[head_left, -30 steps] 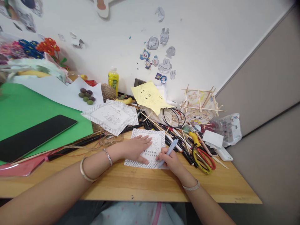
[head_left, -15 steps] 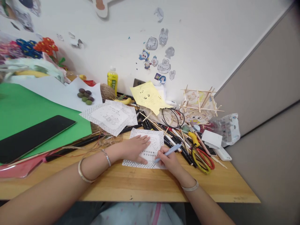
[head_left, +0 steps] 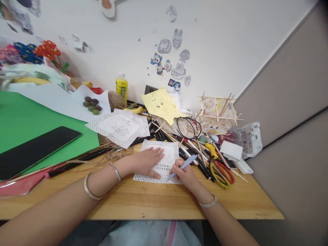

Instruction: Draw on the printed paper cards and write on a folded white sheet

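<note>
A sheet of white paper (head_left: 170, 146) with a cross-hatched border, a line drawing and rows of written characters lies near the table's front edge. My left hand (head_left: 148, 162) rests flat on its left part, fingers stretched out, covering some of the drawing. In my right hand (head_left: 181, 172) is a light blue pen (head_left: 188, 162), gripped between thumb and fingers. Its tip is at the lower border of the sheet, and the hand covers the lower right corner. Behind my left hand lies a second bordered drawing (head_left: 120, 127).
Markers and thin sticks (head_left: 191, 150) are heaped right of the sheet, beside yellow-and-red-handled scissors (head_left: 219, 174). A stick frame (head_left: 216, 114) stands behind them. To the left, a black tablet-like slab (head_left: 38, 150) lies on green paper (head_left: 33, 114). A yellow bottle (head_left: 121, 88) stands by the wall.
The view has shifted very slightly. Both hands stay in nearly the same place on the paper, with the pen still at the lower border.
</note>
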The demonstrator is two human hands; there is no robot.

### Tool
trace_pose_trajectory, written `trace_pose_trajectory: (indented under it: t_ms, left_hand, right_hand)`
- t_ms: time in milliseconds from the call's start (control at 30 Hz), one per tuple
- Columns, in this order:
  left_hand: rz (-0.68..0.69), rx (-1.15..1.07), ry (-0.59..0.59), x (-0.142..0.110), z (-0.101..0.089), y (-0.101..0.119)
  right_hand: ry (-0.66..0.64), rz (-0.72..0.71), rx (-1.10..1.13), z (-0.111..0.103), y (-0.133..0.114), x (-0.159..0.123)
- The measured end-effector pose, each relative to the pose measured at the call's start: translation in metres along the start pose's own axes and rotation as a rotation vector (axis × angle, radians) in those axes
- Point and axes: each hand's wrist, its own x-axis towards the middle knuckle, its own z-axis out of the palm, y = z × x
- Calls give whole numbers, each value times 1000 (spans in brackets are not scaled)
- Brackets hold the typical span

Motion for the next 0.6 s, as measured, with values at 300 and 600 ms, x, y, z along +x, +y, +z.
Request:
trace_pose_trajectory:
  t_ms: [300, 600]
  left_hand:
    - [-2, 3, 0, 0, 0, 1]
    - [-4, 35, -10, 0, -1, 1]
  right_hand:
    - [-1, 26, 20, 0, -3, -1]
    - [40, 42, 81, 0, -4, -1]
